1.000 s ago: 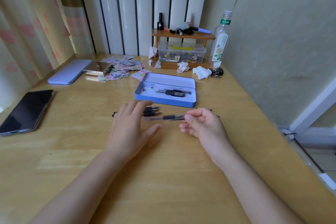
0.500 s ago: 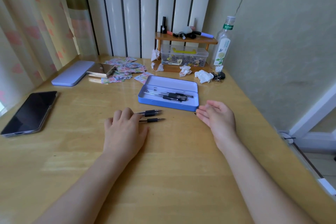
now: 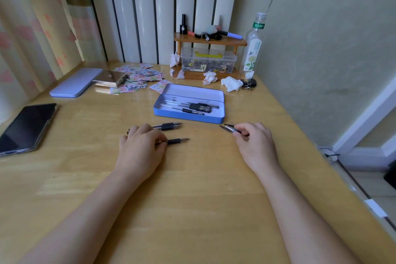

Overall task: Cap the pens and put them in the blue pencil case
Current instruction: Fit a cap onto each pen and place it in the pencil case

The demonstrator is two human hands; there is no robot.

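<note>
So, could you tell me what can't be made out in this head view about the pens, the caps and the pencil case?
- Rear ends of the uncapped pens: hidden under the left hand.
- Number of pen caps: the right hand covers their far ends; two seem to show.
- Pens in the blue pencil case: overlapping and too small to count, or to tell whether all are capped.
- Bottle label: too small to read.

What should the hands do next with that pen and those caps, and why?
Probably bring one of the caps in the right hand over to the bare-tipped pen under the left hand and push it on, since its tip is uncapped outside the blue pencil case.
</note>
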